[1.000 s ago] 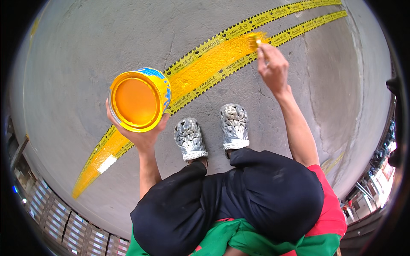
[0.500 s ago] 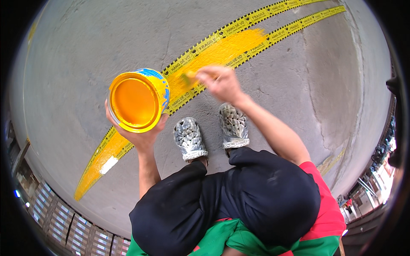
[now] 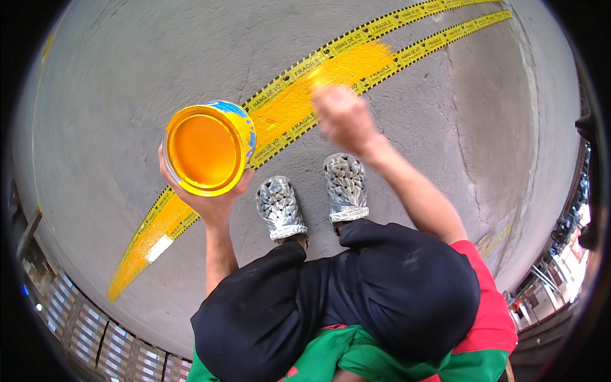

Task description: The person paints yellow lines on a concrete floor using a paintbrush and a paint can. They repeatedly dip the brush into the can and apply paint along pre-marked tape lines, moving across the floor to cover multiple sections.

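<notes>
My left hand (image 3: 215, 202) is wrapped round an open yellow and blue can of paint (image 3: 245, 130), held up with its mouth toward me and orange-yellow paint inside. My right hand (image 3: 345, 120), blurred by motion, is closed on a paintbrush (image 3: 320, 76). Only the brush's yellow, paint-covered end shows past my fingers; the handle is hidden in my fist. It is over a wet yellow painted stripe (image 3: 358, 62) on the concrete floor. Two strips of yellow printed tape (image 3: 382, 27) with black dashed edges run along both sides of the stripe.
My feet in grey-white clogs (image 3: 280, 207) stand just below the tape. A white patch (image 3: 159, 248) lies within the stripe at lower left. Slatted wooden pallets (image 3: 118, 347) line the lower left rim. The grey floor (image 3: 159, 57) has cracks and a darker strip at right.
My right hand has moved up and to the right with the paintbrush, along the stripe. The left hand and the can have stayed nearly in place.
</notes>
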The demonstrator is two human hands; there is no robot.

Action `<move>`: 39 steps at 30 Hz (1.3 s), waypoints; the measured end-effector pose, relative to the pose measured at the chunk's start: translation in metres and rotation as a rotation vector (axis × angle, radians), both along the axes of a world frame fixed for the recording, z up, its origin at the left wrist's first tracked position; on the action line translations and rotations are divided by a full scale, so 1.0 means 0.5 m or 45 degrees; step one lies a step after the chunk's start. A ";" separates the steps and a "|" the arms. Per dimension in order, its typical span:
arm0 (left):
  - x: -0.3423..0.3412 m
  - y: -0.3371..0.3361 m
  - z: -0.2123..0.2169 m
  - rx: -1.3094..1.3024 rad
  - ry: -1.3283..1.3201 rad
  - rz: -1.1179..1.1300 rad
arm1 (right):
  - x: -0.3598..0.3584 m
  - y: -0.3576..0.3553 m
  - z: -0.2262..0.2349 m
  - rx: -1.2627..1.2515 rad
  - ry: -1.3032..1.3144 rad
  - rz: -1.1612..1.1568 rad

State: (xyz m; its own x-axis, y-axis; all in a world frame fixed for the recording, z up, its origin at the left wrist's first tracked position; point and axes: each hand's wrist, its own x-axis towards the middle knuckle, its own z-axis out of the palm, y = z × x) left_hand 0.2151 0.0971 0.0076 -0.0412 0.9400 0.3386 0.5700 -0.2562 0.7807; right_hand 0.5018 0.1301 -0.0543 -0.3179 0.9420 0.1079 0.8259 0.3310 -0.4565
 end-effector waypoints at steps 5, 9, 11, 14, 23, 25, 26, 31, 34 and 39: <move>-0.003 0.001 -0.003 0.019 0.071 -0.006 | -0.053 -0.038 -0.016 -0.349 0.944 0.008; -0.010 0.000 -0.004 -0.027 0.025 0.058 | 0.152 0.041 -0.002 -0.506 0.682 -0.597; -0.012 -0.002 -0.004 -0.046 0.037 0.086 | 0.240 0.078 0.014 -0.082 0.299 -0.647; -0.011 -0.001 -0.007 -0.026 0.076 0.060 | 0.288 0.084 0.026 0.297 0.250 -0.721; -0.010 -0.004 -0.004 -0.002 0.131 -0.019 | 0.174 0.024 -0.006 -0.135 0.705 -0.790; -0.011 -0.003 -0.004 0.016 0.185 -0.011 | 0.187 0.033 0.003 0.036 0.782 -0.878; -0.011 -0.003 -0.004 0.022 0.210 -0.004 | 0.192 0.037 0.009 0.023 0.622 -0.856; -0.008 -0.001 -0.008 0.044 0.167 -0.025 | 0.120 0.014 0.017 -0.369 0.816 -0.630; -0.006 -0.004 -0.008 0.014 0.123 -0.050 | 0.070 0.008 0.008 -0.684 1.099 -0.531; -0.010 -0.010 -0.004 -0.026 0.071 0.051 | 0.173 0.081 -0.009 -0.390 0.498 -0.655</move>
State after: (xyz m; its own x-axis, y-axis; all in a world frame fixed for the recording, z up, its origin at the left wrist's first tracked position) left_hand 0.2103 0.0918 0.0056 -0.0602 0.9448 0.3220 0.6223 -0.2167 0.7522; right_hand 0.5884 0.1706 -0.0588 0.1826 0.9683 -0.1703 0.5999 -0.2470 -0.7610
